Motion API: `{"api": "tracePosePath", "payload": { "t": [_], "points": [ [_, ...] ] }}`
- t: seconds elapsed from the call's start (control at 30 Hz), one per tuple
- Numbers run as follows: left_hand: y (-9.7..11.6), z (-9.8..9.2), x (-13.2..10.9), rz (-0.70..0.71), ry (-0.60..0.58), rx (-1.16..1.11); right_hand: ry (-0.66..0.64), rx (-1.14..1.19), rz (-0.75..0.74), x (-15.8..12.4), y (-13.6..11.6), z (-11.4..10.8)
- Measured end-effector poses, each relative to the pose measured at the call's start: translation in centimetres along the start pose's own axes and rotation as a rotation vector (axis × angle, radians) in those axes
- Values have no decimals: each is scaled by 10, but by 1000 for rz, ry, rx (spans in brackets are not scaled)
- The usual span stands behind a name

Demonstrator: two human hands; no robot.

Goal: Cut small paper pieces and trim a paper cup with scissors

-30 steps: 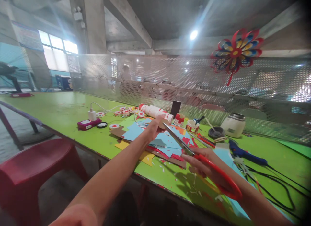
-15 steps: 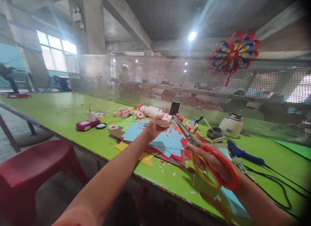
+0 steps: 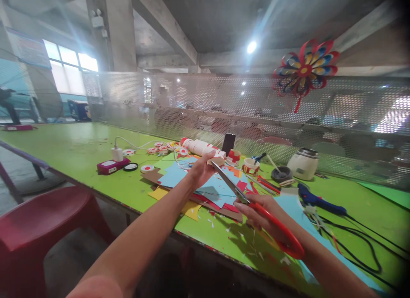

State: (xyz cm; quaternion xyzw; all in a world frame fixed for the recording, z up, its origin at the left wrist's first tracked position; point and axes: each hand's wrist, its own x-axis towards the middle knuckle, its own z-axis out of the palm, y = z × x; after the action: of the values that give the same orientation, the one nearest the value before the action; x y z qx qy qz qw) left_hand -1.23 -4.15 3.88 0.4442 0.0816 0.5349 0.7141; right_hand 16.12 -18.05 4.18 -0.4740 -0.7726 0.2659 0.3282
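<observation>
My left hand [image 3: 203,169] is closed on a small pale round piece [image 3: 216,160], perhaps card or paper, above a pile of coloured paper. Large scissors [image 3: 233,184] with red and yellow handles are in my right hand [image 3: 258,210], its fingers wrapped through the loops. The blade tips reach the near edge of the round piece; whether they touch it I cannot tell. Below both hands lie blue paper sheets [image 3: 174,178], with paper snippets scattered in front. A long white roll with red bands [image 3: 200,147] lies just behind my left hand.
Behind the work stand a dark phone [image 3: 229,143], small tubs [image 3: 251,166] and a pale jar [image 3: 303,164]. A blue glue gun [image 3: 320,199] with black cables lies right. Left are a magenta power strip [image 3: 112,165] and a red stool [image 3: 48,216]. A perforated screen [image 3: 128,97] borders the green table [image 3: 73,140].
The scissors have swung left and down, so their tips come to the round piece. My right hand moved slightly left with them. My left hand keeps its hold.
</observation>
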Motion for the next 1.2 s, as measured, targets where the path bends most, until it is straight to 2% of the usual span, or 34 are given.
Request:
{"api": "tracePosePath", "payload": {
  "t": [0.17, 0.4, 0.57, 0.67, 0.77, 0.83, 1.03, 1.2],
  "points": [
    [0, -2, 2, 8, -51, -11, 26, 18, 2, -1, -5, -5],
    [1, -5, 4, 32, -66, -21, 39, 113, 92, 0, 0, -6],
    [5, -2, 1, 64, -51, 19, 114, 40, 43, 0, -4, -6],
    [2, 2, -2, 68, -51, 144, 244, -34, 23, 3, 2, -6],
    [-5, 7, -5, 24, -130, 319, 414, -91, 26, 5, 9, -8],
    [-11, 9, -7, -6, -178, 430, 469, -98, 24, 6, 10, -11],
    [-25, 19, -14, -9, -346, 754, 487, -53, 4, 8, 10, -12],
    [-31, 27, -19, -20, -376, 841, 492, 4, -24, 11, 23, -7]
  ]
}}
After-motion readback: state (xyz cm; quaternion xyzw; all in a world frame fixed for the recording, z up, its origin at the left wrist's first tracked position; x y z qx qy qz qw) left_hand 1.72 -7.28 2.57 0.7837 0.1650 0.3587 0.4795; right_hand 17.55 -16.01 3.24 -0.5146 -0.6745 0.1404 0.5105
